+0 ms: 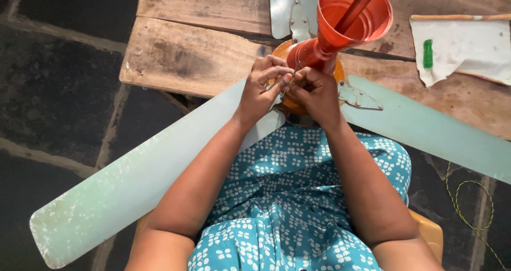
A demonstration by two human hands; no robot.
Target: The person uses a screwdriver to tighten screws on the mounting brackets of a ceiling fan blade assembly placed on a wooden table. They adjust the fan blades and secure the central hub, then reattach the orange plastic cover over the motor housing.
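**Both hands pinched together at the neck of an orange ceiling fan**

Seated at a worn wooden bench, blue white-flowered dress across the lap. Ceiling fan lying on the bench just beyond the knees: round orange motor housing below, narrow orange neck above it, flared orange canopy cup opening toward the camera, dark red down rod passing through the cup.

Left hand and right hand side by side at the near face of the housing, knuckles touching, fingers curled inward. Between the fingertips, a thin dark sliver of metal, upright, right at the base of the neck; too small to name. Left thumb and forefinger closed around it, right fingertips bunched against it from the other side. Whether the right hand truly grips it or merely steadies: cannot tell.

Fan body therefore directly under and just far of the pinch, touching both hands.

Pale green blade running from beneath the left wrist out to the near left. Second pale green blade stretching right from a metal bracket just beside the right hand. Third blade pointing far. White cloth with a small green object at far right, well apart from the hands. Green cord coiled on the dark floor at near right.
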